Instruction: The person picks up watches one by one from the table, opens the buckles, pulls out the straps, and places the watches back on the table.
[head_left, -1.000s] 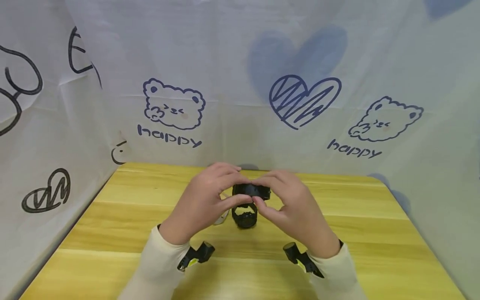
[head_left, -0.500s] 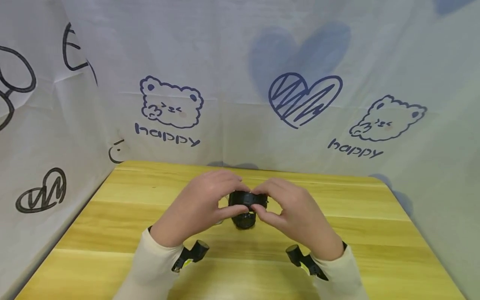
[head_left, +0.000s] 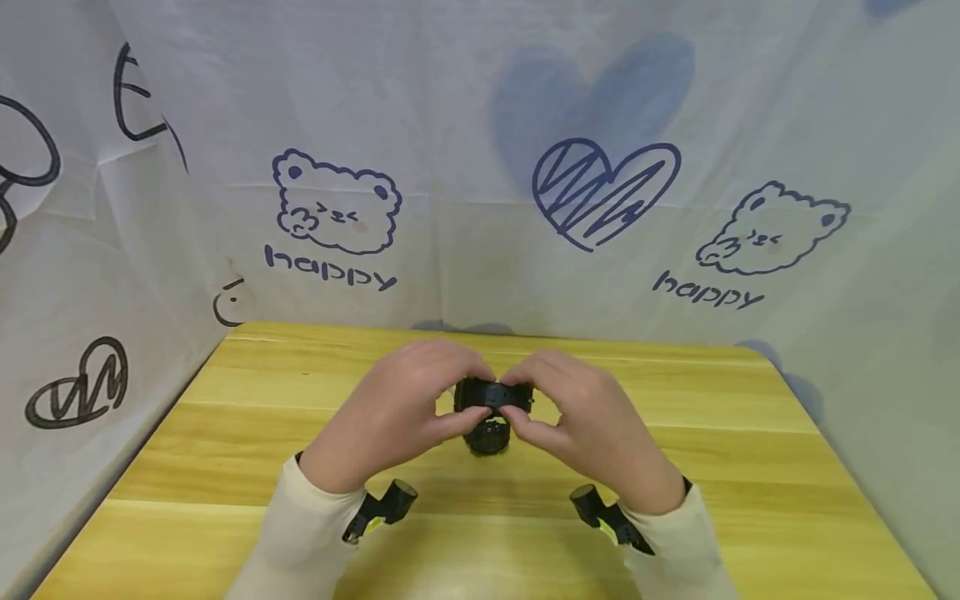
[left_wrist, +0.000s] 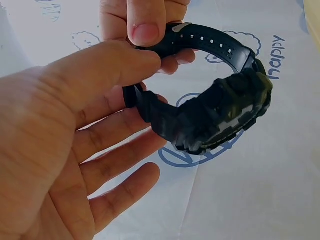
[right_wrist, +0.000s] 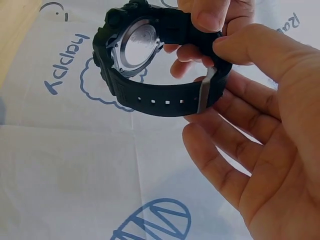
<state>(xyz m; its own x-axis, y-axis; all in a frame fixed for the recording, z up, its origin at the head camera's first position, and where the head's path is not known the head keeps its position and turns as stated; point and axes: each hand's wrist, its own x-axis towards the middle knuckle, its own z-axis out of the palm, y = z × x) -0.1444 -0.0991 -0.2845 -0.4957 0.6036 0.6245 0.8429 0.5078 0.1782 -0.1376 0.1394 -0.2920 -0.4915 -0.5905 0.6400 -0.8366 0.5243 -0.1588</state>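
Observation:
A black wristwatch [head_left: 492,397] is held up in front of me, its strap forming a loop. In the left wrist view, the thumb and fingertips of my left hand [head_left: 401,417] pinch the strap, and its other fingers are spread beneath. My right hand [head_left: 585,425] pinches the strap right beside it, next to a metal strap loop [right_wrist: 205,91]. The silvery case back [right_wrist: 138,44] faces the inside of the loop. Below the held watch, a second black, watch-like thing [head_left: 487,437] lies on the table, partly covered by the hands and held watch.
The wooden table [head_left: 480,533] meets a white cloth backdrop [head_left: 465,267] with drawn bears and hearts. Another cloth [head_left: 67,275] hangs at the left. Each wrist wears a small black camera mount, such as the left one [head_left: 386,504].
Both hands have come slightly nearer and lower with the watch, covering more of the black thing beneath. The pale item visible beside that thing earlier is now nearly hidden. The grip looks the same.

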